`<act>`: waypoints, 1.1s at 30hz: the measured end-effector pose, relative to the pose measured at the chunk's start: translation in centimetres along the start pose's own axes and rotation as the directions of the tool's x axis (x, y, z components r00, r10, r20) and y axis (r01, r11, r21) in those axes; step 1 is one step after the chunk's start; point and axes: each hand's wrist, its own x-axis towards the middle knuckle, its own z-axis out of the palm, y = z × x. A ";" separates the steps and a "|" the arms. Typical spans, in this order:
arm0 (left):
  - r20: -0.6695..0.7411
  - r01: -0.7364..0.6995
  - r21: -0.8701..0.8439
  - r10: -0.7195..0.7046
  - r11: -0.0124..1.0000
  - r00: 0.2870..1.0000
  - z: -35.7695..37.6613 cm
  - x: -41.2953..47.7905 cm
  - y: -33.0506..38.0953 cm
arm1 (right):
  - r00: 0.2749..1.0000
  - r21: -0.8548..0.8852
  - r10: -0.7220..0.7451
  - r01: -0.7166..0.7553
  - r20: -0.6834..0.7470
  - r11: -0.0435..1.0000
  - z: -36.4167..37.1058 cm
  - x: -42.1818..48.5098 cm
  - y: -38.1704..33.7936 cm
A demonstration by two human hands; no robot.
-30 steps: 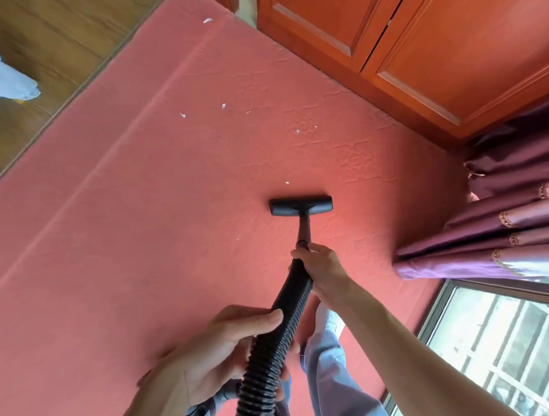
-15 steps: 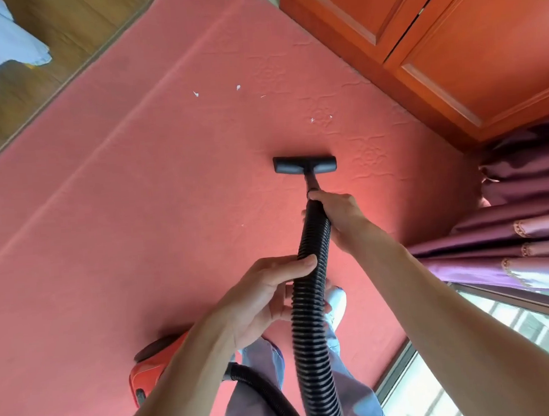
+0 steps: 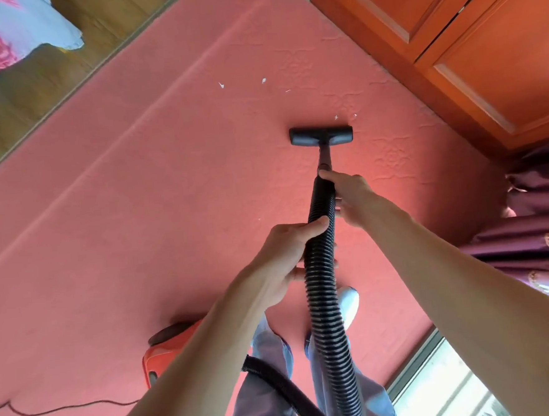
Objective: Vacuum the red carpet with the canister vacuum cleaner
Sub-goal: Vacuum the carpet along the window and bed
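Hose (image 3: 324, 285) (ribbed, black) inside curled fingers (image 3: 336, 178)

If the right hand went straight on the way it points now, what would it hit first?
Likely the black floor nozzle: the right hand grips the hose and points along the short tube to it. Beyond lie white scraps on the red carpet. Depth is hard to judge.

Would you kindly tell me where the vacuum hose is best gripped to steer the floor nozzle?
Grip the hose at its smooth front cuff, from the right, as the right hand does: that runs straight into the floor nozzle, whereas the ribbed length flexes.
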 end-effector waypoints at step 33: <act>0.130 -0.179 0.343 0.143 0.922 0.981 2.2 5.1 10.8 | 0.967 -0.054 -0.121 0.111 -0.226 0.992 -2.8 5.3 -9.4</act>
